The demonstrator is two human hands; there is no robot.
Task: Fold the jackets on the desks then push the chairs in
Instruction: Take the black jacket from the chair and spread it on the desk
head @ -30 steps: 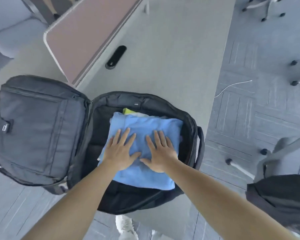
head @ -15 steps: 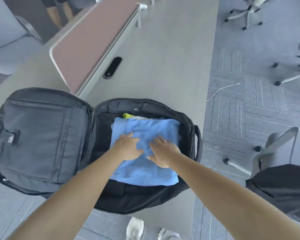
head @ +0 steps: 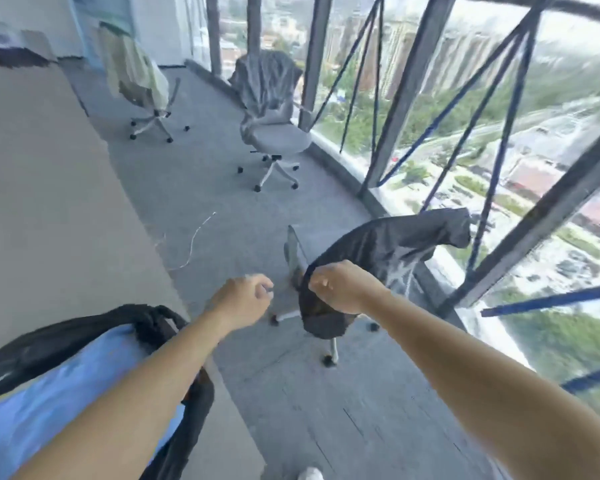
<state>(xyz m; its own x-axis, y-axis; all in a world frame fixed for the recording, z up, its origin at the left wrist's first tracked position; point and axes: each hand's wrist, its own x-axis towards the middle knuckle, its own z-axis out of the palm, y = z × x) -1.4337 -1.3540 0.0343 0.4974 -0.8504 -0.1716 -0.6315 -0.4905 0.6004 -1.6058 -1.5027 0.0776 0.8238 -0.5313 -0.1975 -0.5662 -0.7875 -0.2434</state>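
Jackets: three, one draped over each of three chairs: pale jacket [head: 132, 64], grey jacket [head: 267, 81], and a black jacket [head: 388, 251] on the nearest chair [head: 293, 251]. The right hand [head: 340, 289] has its fingers clenched round the black one's edge. The left hand [head: 243, 299] is curled just beside it, too blurry to tell if it's holding anything.

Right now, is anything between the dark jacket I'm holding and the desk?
Only your left hand hangs between the dark jacket in your right hand and the desk. The backpack fills its near corner.

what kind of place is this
Probably a high-rise office: a long grey desk, grey swivel chairs on castors, and floor-to-ceiling glass windows overlooking a city far below.
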